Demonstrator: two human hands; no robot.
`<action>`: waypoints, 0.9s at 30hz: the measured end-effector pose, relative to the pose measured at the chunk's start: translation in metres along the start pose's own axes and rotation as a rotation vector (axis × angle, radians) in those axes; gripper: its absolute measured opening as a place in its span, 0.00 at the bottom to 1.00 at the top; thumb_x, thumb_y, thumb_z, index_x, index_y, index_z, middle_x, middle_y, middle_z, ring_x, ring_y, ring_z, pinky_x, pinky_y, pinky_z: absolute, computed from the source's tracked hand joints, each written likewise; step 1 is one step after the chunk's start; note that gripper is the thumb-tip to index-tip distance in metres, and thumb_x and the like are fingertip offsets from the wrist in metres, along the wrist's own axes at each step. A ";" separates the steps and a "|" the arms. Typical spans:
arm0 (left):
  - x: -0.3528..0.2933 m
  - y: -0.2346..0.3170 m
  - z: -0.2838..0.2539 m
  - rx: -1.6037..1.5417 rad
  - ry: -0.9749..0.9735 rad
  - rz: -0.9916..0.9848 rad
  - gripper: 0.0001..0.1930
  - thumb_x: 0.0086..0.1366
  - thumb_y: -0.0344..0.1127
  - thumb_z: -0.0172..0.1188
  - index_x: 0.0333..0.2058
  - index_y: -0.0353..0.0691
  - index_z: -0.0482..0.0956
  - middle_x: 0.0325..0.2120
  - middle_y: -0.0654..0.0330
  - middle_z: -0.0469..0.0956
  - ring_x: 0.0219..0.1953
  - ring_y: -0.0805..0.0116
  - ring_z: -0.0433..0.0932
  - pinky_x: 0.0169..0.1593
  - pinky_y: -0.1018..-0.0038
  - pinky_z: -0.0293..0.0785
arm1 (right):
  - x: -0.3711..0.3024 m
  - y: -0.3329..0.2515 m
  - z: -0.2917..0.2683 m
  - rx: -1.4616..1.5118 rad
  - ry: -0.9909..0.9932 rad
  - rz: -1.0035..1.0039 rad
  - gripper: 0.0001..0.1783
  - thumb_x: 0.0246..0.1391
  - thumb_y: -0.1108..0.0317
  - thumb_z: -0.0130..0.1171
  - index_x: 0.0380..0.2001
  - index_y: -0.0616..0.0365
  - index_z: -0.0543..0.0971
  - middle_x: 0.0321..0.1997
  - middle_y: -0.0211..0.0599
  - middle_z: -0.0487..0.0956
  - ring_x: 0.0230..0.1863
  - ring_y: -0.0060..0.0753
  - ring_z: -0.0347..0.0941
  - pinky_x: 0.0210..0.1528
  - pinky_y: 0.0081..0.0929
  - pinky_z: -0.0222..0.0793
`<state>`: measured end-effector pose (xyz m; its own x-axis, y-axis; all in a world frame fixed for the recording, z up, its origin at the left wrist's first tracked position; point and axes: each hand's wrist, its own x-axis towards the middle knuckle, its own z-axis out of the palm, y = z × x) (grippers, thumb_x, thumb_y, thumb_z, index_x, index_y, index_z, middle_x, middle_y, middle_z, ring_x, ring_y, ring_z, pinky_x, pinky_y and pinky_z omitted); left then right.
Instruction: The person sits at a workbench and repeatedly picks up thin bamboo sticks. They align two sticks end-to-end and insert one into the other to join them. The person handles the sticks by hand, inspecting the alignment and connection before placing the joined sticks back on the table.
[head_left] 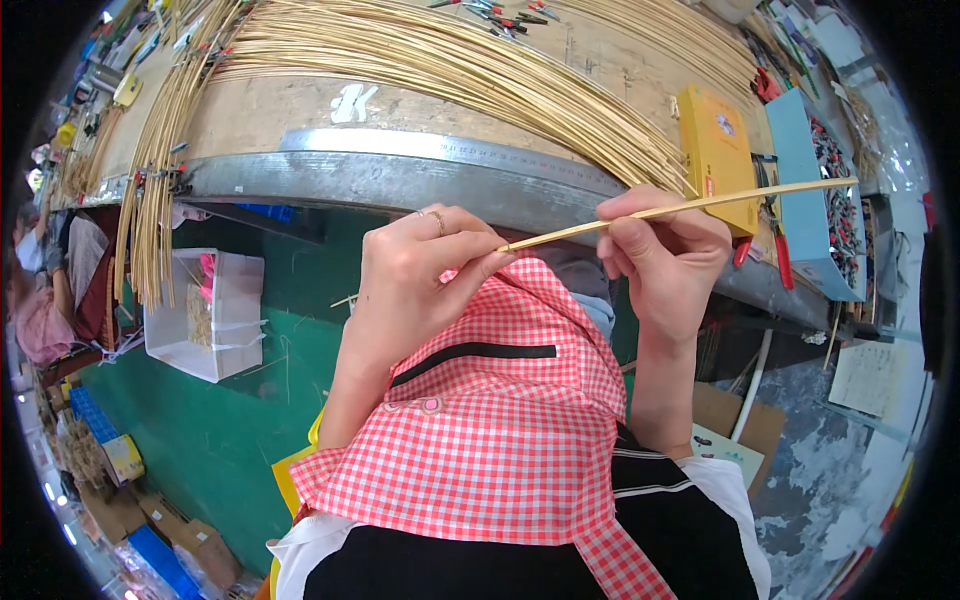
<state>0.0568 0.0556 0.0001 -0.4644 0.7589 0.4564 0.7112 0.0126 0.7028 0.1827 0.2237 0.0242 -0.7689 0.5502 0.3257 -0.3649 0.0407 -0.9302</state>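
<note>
A thin pale-tan strip (765,195), like split bamboo or cane, is held in both hands above the red-and-white checked apron on my lap. My left hand (425,265), with a ring on one finger, pinches its left end between thumb and forefinger. Further right along the strip, the thumb and fingers of my right hand (665,255) close around it. From there its free end slants up and to the right, passing in front of a yellow box (717,150) and a blue box (812,215).
Long bundled strips (420,60) lie across the workbench (250,115), with a steel ruler (450,150) along its front edge. More strips (160,210) hang over the left side above a white bin (250,310). Red-handled pliers (782,245) and clips fill the right; a person (45,310) sits far left.
</note>
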 end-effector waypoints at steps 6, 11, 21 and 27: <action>0.005 -0.005 -0.003 -0.190 -0.057 -0.001 0.08 0.53 0.28 0.65 0.32 0.33 0.82 0.25 0.55 0.80 0.27 0.68 0.79 0.29 0.77 0.73 | 0.001 0.003 0.006 0.031 -0.027 -0.005 0.05 0.46 0.84 0.61 0.30 0.70 0.81 0.21 0.36 0.78 0.16 0.16 0.68 0.18 0.12 0.61; -0.001 -0.005 -0.010 -0.718 -0.215 -0.323 0.09 0.62 0.30 0.58 0.35 0.29 0.81 0.23 0.57 0.79 0.23 0.77 0.74 0.25 0.80 0.69 | 0.009 0.001 0.021 -0.098 -0.218 -0.130 0.04 0.44 0.82 0.63 0.27 0.68 0.81 0.23 0.38 0.80 0.20 0.21 0.73 0.20 0.14 0.65; -0.004 -0.024 -0.028 -0.663 0.149 -0.364 0.08 0.60 0.30 0.61 0.29 0.29 0.82 0.17 0.64 0.75 0.19 0.81 0.68 0.22 0.83 0.61 | 0.146 0.030 0.004 -0.457 -0.530 -0.053 0.11 0.51 0.74 0.56 0.37 0.65 0.81 0.29 0.34 0.81 0.26 0.18 0.73 0.26 0.17 0.68; -0.001 -0.023 -0.032 -0.562 0.264 -0.312 0.11 0.61 0.32 0.59 0.26 0.29 0.81 0.16 0.64 0.72 0.18 0.81 0.65 0.20 0.83 0.50 | 0.251 0.126 -0.005 -1.367 -0.413 -0.343 0.13 0.47 0.71 0.59 0.39 0.61 0.81 0.37 0.49 0.79 0.40 0.48 0.75 0.42 0.37 0.70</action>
<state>0.0244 0.0331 0.0013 -0.7660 0.5902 0.2549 0.1760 -0.1887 0.9661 -0.0535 0.3713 -0.0120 -0.9271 0.0878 0.3645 0.0322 0.9873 -0.1558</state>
